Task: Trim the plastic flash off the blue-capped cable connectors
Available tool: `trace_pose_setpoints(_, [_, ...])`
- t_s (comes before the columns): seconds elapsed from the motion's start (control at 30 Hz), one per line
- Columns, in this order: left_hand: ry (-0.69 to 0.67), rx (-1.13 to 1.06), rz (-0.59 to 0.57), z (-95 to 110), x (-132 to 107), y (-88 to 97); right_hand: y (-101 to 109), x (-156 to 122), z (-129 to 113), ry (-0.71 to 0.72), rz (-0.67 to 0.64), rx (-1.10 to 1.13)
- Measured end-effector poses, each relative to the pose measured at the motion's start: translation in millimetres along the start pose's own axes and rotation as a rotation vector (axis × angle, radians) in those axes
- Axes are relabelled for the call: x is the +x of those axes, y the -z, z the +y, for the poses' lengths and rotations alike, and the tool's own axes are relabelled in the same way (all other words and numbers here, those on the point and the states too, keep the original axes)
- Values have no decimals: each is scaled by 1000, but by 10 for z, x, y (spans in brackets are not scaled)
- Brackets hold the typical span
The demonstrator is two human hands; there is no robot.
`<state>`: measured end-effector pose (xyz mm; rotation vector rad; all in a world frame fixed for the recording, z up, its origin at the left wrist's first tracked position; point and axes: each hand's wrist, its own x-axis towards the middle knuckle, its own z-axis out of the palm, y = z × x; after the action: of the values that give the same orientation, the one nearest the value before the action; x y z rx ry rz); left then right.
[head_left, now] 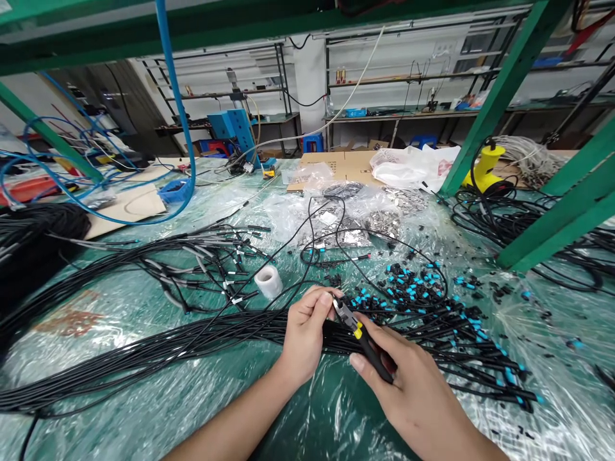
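Note:
My left hand (306, 330) is closed, thumb and forefinger pinching what looks like the end of a thin black cable (339, 240); the fingers hide most of that end. Gripped in my right hand (414, 379) is a pair of cutting pliers (369, 349) with black and yellow handles. Its jaws point up and left, right at my left fingertips. Beneath both hands a long bundle of black cables (192, 342) runs across the table. At its right side lie many cable ends with blue tips (473, 323).
A white roll (269, 282) stands behind my left hand. Farther back are clear bags of metal parts (384, 224) and flattened cardboard (339, 164). Green frame posts (502, 96) rise at right, beside a yellow tool (486, 165). A blue hose (175, 83) hangs at left. Plastic film covers the green table (230, 397).

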<state>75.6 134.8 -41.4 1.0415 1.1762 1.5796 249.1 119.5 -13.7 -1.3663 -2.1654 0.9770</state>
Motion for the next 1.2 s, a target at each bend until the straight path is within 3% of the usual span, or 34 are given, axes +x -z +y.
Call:
trace_pose_setpoints(0.23, [0, 13, -35, 14, 23, 7, 56, 8, -73, -25, -139, 401])
trace_pose_setpoints(0.4, [0, 18, -57, 54, 30, 25, 84, -38, -9, -160, -188, 415])
trace_pose_setpoints(0.5, [-9, 25, -53, 67, 21, 24, 70, -27, 2, -133, -162, 398])
trace_pose_setpoints(0.7, [-19, 117, -76, 92, -29, 0, 31, 22, 44, -38, 45, 49])
trace_pose_setpoints(0.9, [-26, 101, -26, 79, -62, -28, 28, 7, 110, 39, 179, -309])
trace_pose_setpoints(1.2, [-34, 151, -42, 80, -122, -59, 21, 56, 195, 149, 315, -483])
